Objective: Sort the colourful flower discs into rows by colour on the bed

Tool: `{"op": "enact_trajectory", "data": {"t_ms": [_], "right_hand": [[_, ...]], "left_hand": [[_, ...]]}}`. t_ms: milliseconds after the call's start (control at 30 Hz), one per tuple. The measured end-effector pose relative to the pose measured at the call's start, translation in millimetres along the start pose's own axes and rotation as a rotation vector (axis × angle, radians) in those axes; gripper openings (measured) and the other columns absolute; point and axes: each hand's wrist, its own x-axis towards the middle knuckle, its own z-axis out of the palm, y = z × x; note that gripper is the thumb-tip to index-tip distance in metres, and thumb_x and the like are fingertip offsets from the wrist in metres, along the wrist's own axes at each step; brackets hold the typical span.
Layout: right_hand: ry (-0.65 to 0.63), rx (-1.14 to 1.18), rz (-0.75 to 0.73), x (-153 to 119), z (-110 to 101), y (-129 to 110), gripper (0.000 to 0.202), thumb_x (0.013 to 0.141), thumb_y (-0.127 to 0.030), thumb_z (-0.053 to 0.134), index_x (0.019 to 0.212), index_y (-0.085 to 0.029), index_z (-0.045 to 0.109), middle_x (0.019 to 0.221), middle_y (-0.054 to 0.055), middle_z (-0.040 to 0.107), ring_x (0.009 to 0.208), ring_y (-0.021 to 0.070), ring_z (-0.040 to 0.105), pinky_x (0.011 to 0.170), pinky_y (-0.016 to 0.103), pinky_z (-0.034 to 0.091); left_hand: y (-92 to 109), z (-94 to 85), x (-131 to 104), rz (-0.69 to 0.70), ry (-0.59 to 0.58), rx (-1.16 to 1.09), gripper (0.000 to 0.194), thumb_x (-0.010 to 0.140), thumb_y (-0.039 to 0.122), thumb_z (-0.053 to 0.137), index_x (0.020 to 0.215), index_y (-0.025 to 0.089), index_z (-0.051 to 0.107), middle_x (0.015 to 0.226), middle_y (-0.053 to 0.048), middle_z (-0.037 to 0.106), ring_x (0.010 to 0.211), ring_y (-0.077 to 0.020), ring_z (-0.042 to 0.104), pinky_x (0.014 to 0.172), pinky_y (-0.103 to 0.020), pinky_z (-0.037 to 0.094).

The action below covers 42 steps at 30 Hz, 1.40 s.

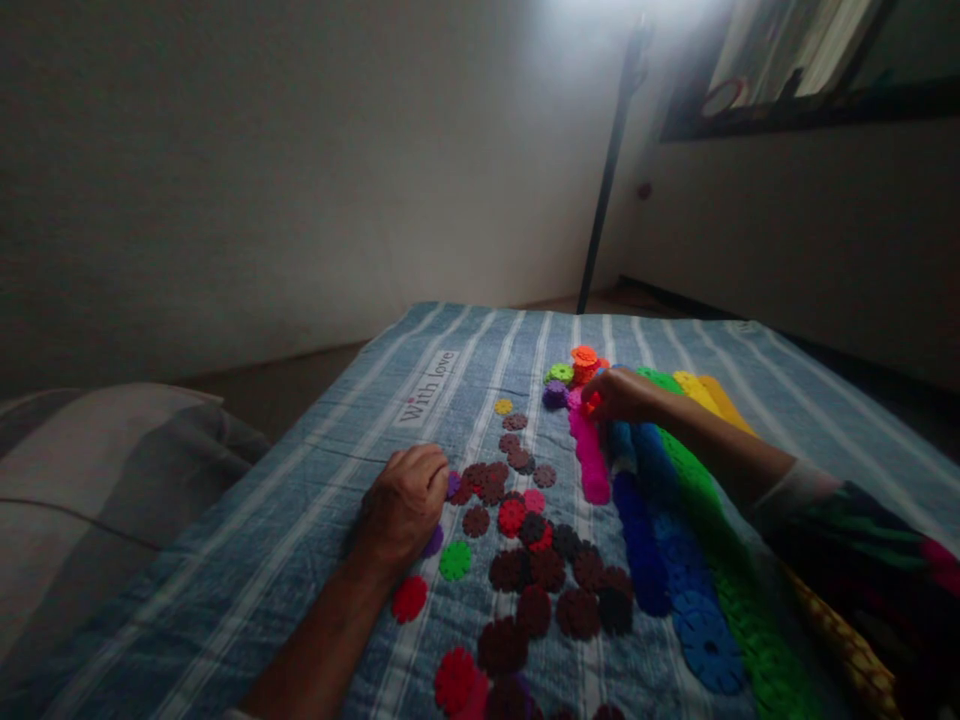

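Observation:
My right hand [626,395] pinches an orange notched disc [592,403] just above the far end of a pink row of overlapping discs [591,465]. Beside it are a small orange stack [584,358], a light green disc [559,373] and purple discs [556,394]. On the left, my left hand [405,500] rests on the cloth with its fingers curled; what is inside them is hidden. A purple disc [453,485] peeks out at its fingertips, and another purple disc [432,542] lies by its wrist. Loose brown discs [547,570] are scattered between the hands.
Rows of dark blue [642,545], blue [709,640], green [697,480] and yellow discs [712,398] run under my right arm. Nearer my left forearm lie a green disc [455,560] and a red disc [409,599]. A lamp pole [607,190] stands behind the striped cloth [300,540].

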Motion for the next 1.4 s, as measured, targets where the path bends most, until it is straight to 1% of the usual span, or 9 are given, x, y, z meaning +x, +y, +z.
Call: {"op": "enact_trajectory", "data": {"t_ms": [167,300,433,567,767,900,1067,1200,1400], "right_hand": [[0.026,-0.04,-0.017,0.5,2.7,1.3,0.034,0.065,-0.015,0.073,0.098,-0.025,0.074,0.085,0.002,0.071,0.08,0.0191,0.061,0.063,0.023,0.037],[0.045,0.011,-0.003,-0.3,3.3,0.1,0.025,0.064,-0.014,0.072,0.086,-0.024,0.074,0.079,0.0,0.069,0.078,0.0174,0.061,0.063,0.022,0.037],[0.01,0.156,0.057,-3.0,0.8,-1.1,0.009,0.065,-0.013,0.07,0.071,-0.019,0.07,0.058,-0.003,0.06,0.057,0.0125,0.057,0.052,0.021,0.036],[-0.012,0.365,0.136,-3.7,-12.8,1.1,0.004,0.07,-0.018,0.071,0.07,-0.016,0.068,0.049,-0.004,0.055,0.04,0.0084,0.049,0.041,0.02,0.035],[0.218,0.624,0.294,19.3,-36.4,10.2,0.022,0.072,-0.029,0.078,0.077,-0.012,0.066,0.049,-0.002,0.055,0.039,0.0068,0.046,0.038,0.019,0.037],[0.321,0.715,0.385,42.3,-37.2,9.7,0.02,0.073,-0.025,0.079,0.074,-0.01,0.065,0.046,-0.001,0.054,0.035,0.0059,0.044,0.036,0.019,0.035],[0.407,0.752,0.473,58.1,-31.8,7.3,0.012,0.075,-0.014,0.075,0.075,-0.008,0.064,0.042,-0.002,0.052,0.032,0.0066,0.043,0.035,0.019,0.034],[0.444,0.724,0.526,55.0,-29.5,14.4,0.013,0.075,-0.013,0.074,0.072,-0.009,0.063,0.039,-0.003,0.051,0.03,0.0065,0.042,0.034,0.018,0.033],[0.36,0.635,0.542,36.9,-20.5,24.7,0.012,0.077,-0.013,0.073,0.07,-0.009,0.064,0.041,0.0,0.054,0.03,0.0073,0.044,0.036,0.019,0.035]], "left_hand": [[0.0,-0.2,0.2,-0.012,-0.002,-0.006,0.023,0.086,0.022,0.044,0.082,0.02,0.066,0.091,-0.007,0.071,0.087,-0.0208,0.063,0.082,-0.035,0.051],[0.9,-0.9,0.6,-0.004,-0.005,-0.004,0.024,0.086,0.022,0.043,0.081,0.02,0.066,0.091,-0.007,0.071,0.088,-0.021,0.063,0.083,-0.035,0.051],[1.8,-1.2,0.5,-0.003,-0.006,0.011,0.024,0.087,0.022,0.043,0.08,0.02,0.066,0.092,-0.007,0.071,0.087,-0.0212,0.063,0.082,-0.036,0.05],[2.0,-0.9,0.3,-0.013,-0.006,0.008,0.024,0.087,0.022,0.043,0.081,0.019,0.066,0.091,-0.007,0.071,0.087,-0.0213,0.063,0.082,-0.036,0.05],[1.5,-0.6,0.3,-0.008,-0.011,0.016,0.024,0.087,0.022,0.043,0.08,0.02,0.066,0.092,-0.007,0.071,0.087,-0.0211,0.063,0.082,-0.035,0.05],[1.1,-0.3,-0.2,-0.019,-0.013,0.02,0.023,0.086,0.022,0.044,0.08,0.019,0.066,0.093,-0.007,0.071,0.087,-0.0212,0.063,0.081,-0.035,0.051],[1.0,-1.6,0.1,-0.004,-0.015,0.01,0.024,0.087,0.022,0.044,0.081,0.018,0.067,0.092,-0.007,0.071,0.086,-0.0211,0.063,0.082,-0.035,0.051],[1.7,-2.8,0.3,0.019,-0.008,0.012,0.024,0.087,0.021,0.043,0.081,0.018,0.067,0.092,-0.008,0.071,0.087,-0.0209,0.063,0.082,-0.035,0.051],[1.9,-1.9,0.5,0.021,0.003,0.034,0.025,0.087,0.02,0.043,0.079,0.018,0.066,0.09,-0.008,0.071,0.084,-0.0207,0.063,0.079,-0.035,0.051]]}}
